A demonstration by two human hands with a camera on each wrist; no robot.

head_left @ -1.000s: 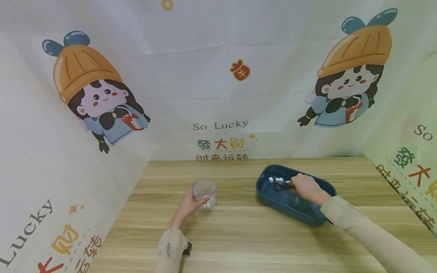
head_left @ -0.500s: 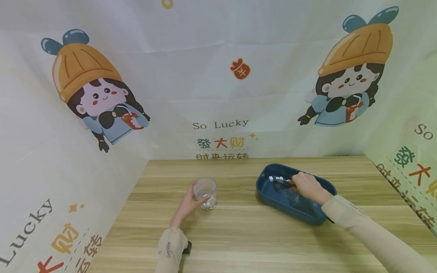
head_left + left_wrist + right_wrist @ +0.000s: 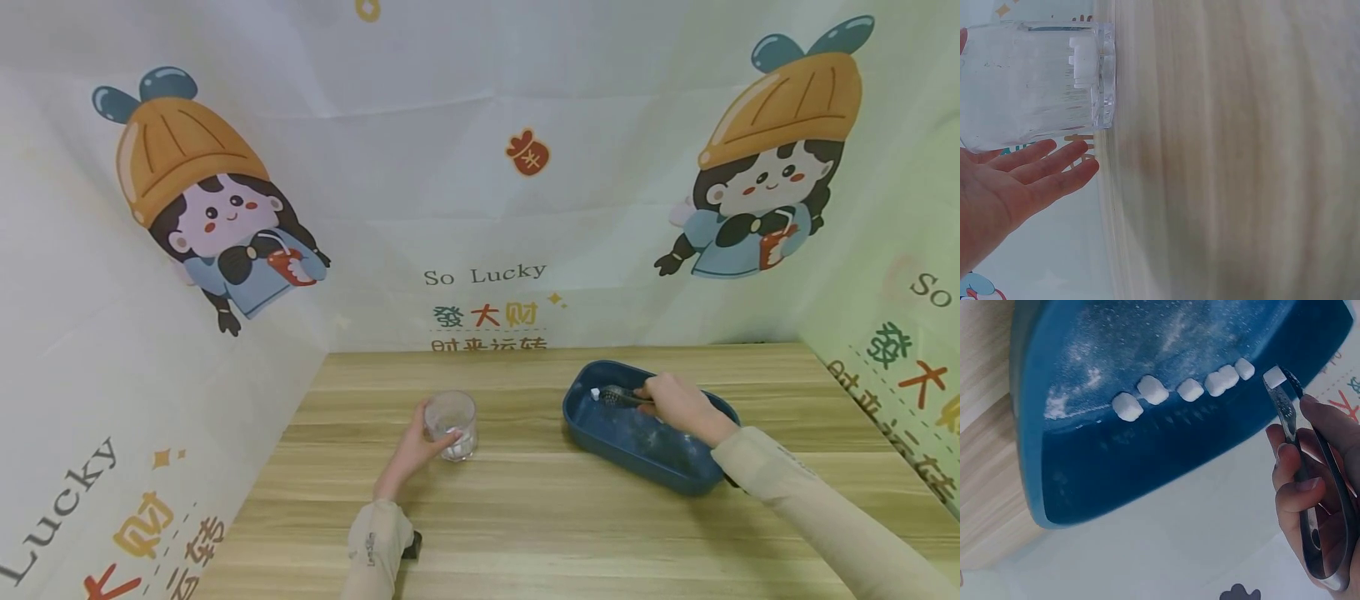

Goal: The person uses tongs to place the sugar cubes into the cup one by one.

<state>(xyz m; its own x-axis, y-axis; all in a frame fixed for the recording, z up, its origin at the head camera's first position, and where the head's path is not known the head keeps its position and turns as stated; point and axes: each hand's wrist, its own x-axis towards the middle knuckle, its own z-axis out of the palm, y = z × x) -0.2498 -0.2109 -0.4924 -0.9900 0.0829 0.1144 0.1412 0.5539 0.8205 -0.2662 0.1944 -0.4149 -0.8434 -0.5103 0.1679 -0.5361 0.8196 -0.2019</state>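
Observation:
My left hand (image 3: pixel 414 446) grips a clear glass (image 3: pixel 452 421) standing on the table, thumb on the near side. White cubes (image 3: pixel 1084 61) lie at the bottom of this glass in the left wrist view. My right hand (image 3: pixel 1319 469) holds metal tongs (image 3: pixel 1334 487) over the blue bin. Between the tongs' tips sits a small white sugar cube (image 3: pixel 1274 377). Several more white cubes (image 3: pixel 1152 390) lie in a row at the foot of the bin's wall. In the head view, one cube (image 3: pixel 595 394) shows just left of the tongs' tips.
The blue bin (image 3: pixel 622 454) stands on the right of the wooden table (image 3: pixel 517 525), its floor dusted with white powder. A printed white cloth (image 3: pixel 420 192) hangs behind the table and along both sides.
The tongs and right hand have shifted slightly right in the bin. Fewer white cubes show around the tips in the head view. My left hand and the glass have stayed put.

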